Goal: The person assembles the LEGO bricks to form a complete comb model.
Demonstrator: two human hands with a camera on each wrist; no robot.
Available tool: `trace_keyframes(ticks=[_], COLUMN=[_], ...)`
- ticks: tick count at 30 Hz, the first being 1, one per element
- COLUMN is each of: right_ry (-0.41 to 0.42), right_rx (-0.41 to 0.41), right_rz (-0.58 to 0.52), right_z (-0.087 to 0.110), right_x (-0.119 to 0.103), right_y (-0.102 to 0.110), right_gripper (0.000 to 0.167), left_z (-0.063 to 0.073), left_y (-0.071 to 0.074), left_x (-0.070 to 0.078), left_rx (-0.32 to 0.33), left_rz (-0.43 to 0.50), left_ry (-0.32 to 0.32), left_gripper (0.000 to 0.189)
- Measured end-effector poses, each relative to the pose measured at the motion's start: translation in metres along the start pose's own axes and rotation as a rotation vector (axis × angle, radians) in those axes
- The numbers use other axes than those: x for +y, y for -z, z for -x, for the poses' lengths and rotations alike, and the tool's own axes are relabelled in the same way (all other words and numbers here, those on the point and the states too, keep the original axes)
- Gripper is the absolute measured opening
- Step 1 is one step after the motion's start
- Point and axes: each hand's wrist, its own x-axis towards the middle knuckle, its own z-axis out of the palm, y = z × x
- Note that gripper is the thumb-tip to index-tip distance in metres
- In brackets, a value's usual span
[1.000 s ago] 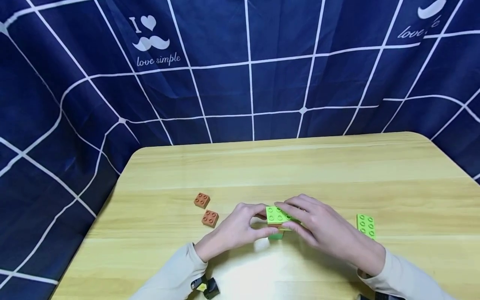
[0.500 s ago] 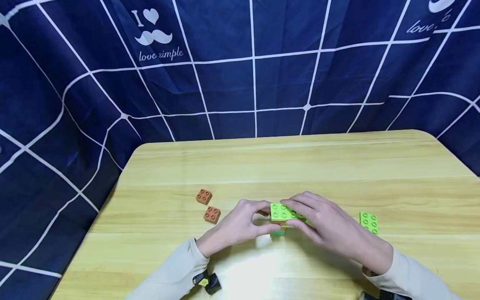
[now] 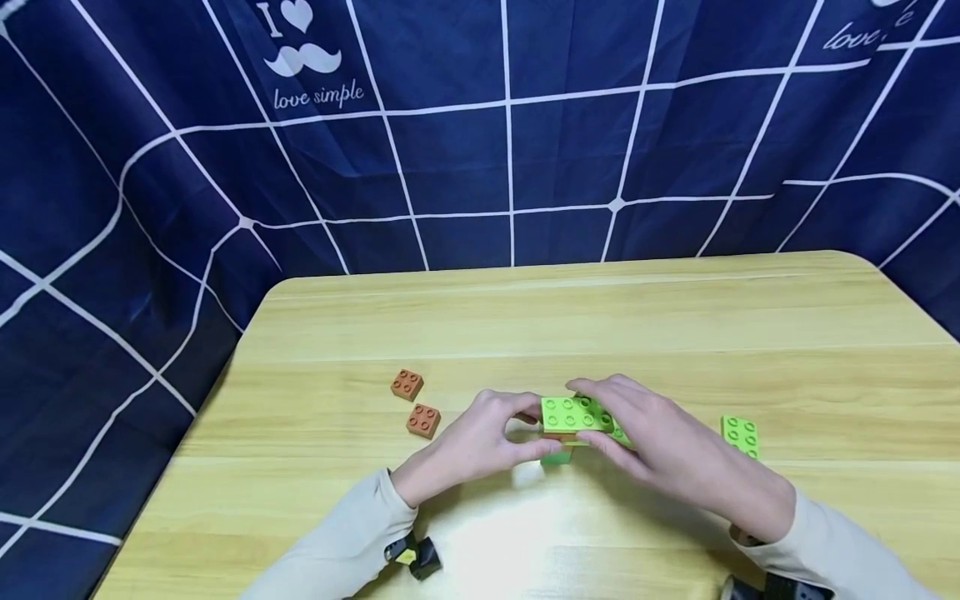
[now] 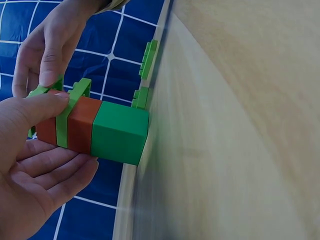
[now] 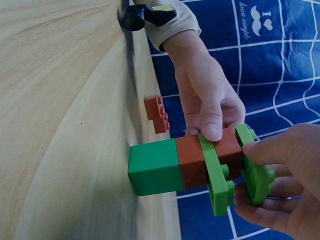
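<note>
On tabletop (image 3: 570, 321), apparently, brick tower (image 5: 191, 162); blue cloth (image 3: 450, 167) behind

Pale wood-grain table (image 3: 480, 325) with rounded far corners, orange-brown four-stud brick (image 3: 407, 384) at left, matching brick (image 3: 423, 421) just beside it, lime-green studded plate (image 3: 739, 435) at right, second lime-green plate (image 4: 148, 60) near it, green brick (image 5: 156, 167) between, contact with table unclear

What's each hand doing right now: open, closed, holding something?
Left hand: closed, holding the brick stack.
Right hand: closed, pinching the top lime brick.
</note>
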Motion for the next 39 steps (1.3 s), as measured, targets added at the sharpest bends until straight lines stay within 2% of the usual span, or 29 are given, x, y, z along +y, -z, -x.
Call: trace_keyframes(ticks=[6, 12, 17, 20, 26, 39], right_ry=[-0.012, 0.020, -0.016, -0.018, 0.031, 0.102], right_rx=[0.007, 0.030, 0.026, 0.023, 0.028, 0.019], right_rz=[-0.040, -0.074, -0.108, -0.100, -0.051, -0.013], right_z=[-0.001, -0.001, -0.001, -0.001, -0.001, -0.003], right_x=[0.005, 0.010, 0.012, 0.012, 0.011, 0.011], right_y=[0.002, -0.001, -0.002, -0.003, -0.004, -0.003], right_gripper=[0.030, 0.032, 0.033, 0.032, 0.033, 0.042], left_z=[-0.001, -0.001, -0.002, -0.002, -0.004, -0.004], left_y=[0.001, 0.001, 0.000, 0.000, 0.001, 0.004], left_x=[0.001, 0.000, -0.002, -0.003, -0.003, -0.001], left_rx=[0.000, -0.005, -0.009, -0.018, -0.053, -0.095], left_rz=[0.017, 0.010, 0.032, 0.024, -0.006, -0.011], left_ry=[0.007, 0.015, 0.015, 0.011, -0.008, 0.010], left_gripper=[0.034, 0.031, 0.030, 0.030, 0.031, 0.033])
